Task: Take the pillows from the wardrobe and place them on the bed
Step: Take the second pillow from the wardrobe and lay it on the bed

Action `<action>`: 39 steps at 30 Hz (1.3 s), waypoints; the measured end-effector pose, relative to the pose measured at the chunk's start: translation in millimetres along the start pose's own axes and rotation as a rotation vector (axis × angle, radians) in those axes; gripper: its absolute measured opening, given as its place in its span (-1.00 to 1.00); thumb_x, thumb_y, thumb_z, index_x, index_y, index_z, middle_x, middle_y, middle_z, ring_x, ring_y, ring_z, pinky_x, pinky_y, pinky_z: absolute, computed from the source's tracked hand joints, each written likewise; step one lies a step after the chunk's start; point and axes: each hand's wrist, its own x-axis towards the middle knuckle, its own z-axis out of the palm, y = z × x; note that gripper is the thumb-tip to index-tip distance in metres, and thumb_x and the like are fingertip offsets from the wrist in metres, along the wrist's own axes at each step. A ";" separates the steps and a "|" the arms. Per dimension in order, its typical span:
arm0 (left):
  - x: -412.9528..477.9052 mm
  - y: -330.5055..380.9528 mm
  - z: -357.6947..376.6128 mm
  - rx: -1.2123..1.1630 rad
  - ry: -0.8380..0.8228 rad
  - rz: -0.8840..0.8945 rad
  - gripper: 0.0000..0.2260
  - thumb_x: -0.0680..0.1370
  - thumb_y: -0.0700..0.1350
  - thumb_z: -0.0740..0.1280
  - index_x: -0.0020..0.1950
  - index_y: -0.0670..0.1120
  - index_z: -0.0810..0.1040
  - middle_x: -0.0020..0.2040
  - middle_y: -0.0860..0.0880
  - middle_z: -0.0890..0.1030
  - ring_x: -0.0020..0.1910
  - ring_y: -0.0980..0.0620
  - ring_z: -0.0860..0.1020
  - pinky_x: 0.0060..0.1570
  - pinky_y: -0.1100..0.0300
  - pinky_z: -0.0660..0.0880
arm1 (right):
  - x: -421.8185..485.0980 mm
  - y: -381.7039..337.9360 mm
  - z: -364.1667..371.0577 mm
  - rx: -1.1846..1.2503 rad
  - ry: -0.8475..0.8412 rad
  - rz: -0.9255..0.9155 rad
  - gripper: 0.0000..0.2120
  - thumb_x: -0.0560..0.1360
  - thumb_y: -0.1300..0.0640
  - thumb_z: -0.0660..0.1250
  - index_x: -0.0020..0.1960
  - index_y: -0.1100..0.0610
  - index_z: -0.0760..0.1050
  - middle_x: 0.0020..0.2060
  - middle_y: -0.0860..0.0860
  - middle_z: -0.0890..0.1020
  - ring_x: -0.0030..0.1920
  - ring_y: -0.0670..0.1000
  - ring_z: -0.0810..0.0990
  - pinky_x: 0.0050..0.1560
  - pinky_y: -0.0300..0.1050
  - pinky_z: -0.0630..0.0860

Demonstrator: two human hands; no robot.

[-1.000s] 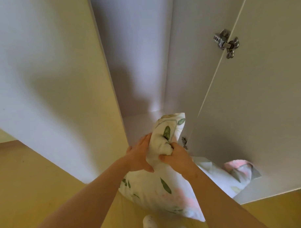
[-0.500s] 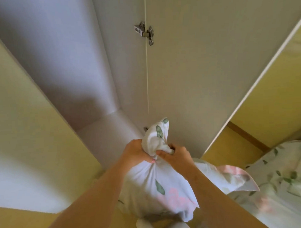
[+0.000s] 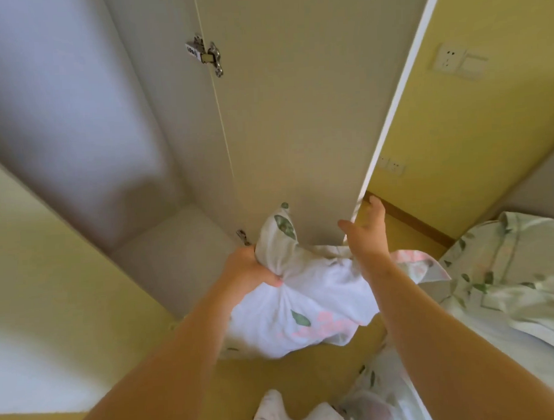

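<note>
At bunched corner of pillow (image 3: pixel 304 309), gripping tight with left hand (image 3: pixel 249 270), right hand (image 3: pixel 364 232) spread loose and holding nothing at wardrobe door (image 3: pixel 298 130) edge — carrying pillow already out of wardrobe (image 3: pixel 164 261), near bed (image 3: pixel 507 280) — best to keep fist tight, clear door edge, swing right into open room.

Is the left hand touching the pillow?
Touching. The head view shows the left hand gripping a bunched corner of the pillow.

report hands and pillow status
Left hand grips pillow by bunched corner. Right hand open at wardrobe door edge. Pillow out of wardrobe, not yet on bed.
</note>
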 end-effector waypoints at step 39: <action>-128.3 -116.1 -197.9 -0.420 0.664 -0.187 -0.55 -0.10 -0.26 0.46 -0.21 -0.20 0.61 -0.17 -0.22 0.64 -0.12 -0.23 0.58 -0.08 -0.10 0.56 | -156.7 -81.9 222.0 -0.175 -0.607 -0.522 -0.45 0.51 0.25 0.20 0.46 0.06 0.13 0.46 -0.01 0.25 0.43 0.01 0.26 0.43 -0.08 0.21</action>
